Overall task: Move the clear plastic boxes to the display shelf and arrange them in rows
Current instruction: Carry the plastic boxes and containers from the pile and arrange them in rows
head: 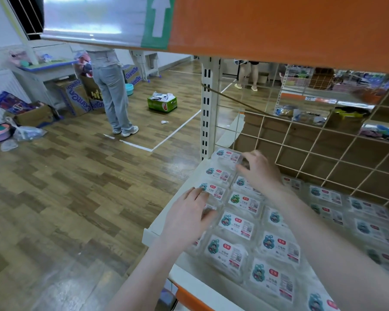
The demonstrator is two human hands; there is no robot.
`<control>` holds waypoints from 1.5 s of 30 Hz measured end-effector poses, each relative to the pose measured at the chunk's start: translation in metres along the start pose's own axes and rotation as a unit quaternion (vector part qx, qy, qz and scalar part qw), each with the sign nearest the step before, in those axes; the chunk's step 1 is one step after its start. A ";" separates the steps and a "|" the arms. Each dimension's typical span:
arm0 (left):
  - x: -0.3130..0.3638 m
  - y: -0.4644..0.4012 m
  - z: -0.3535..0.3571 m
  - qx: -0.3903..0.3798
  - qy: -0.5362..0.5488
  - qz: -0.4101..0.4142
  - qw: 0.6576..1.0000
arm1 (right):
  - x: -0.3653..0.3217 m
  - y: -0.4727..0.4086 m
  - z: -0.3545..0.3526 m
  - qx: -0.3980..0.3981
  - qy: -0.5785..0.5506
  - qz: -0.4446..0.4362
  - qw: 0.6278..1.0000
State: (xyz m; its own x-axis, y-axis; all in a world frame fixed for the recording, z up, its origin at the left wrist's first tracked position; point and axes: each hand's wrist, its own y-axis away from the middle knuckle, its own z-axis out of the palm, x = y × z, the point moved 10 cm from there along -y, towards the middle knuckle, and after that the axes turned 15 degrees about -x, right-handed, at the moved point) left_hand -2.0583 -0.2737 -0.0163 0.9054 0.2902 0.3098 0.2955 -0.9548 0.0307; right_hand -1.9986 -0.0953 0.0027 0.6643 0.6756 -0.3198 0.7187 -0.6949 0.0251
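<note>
Several clear plastic boxes [237,224] with white labels lie flat in rows on the cream display shelf [164,221]. My left hand [190,215] rests with straight fingers on a box in the leftmost row, near the shelf's left edge. My right hand [259,171] reaches further back, its fingers bent over a box [228,156] at the rear left corner and touching its edge. More boxes [326,195] fill the shelf to the right, under my right forearm.
A wire grid back panel [323,151] and a slotted upright post [208,108] bound the shelf. An orange shelf [279,25] hangs close overhead. On the wooden floor to the left, a person [111,90] stands among cardboard boxes [75,97]; a green box [162,102] sits further back.
</note>
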 end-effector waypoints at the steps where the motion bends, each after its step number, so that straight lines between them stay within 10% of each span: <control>1: 0.001 0.001 -0.001 -0.010 -0.001 -0.004 1.000 | 0.005 0.008 -0.002 0.003 -0.007 0.002 1.000; 20: 0.055 0.024 0.016 -0.041 -0.029 0.139 0.989 | 0.071 0.293 -0.006 0.079 0.051 0.368 0.925; 45: 0.541 0.179 0.161 -0.169 0.011 0.382 0.909 | 0.274 0.735 -0.092 0.256 0.093 0.518 0.811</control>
State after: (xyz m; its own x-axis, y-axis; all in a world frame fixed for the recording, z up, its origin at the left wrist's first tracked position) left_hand -1.4665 -0.2776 0.0039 0.8001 -0.4626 0.3819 -0.5299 -0.8434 0.0885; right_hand -1.2694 -0.3979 0.0210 0.9110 -0.3438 -0.2277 -0.3924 -0.8925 -0.2223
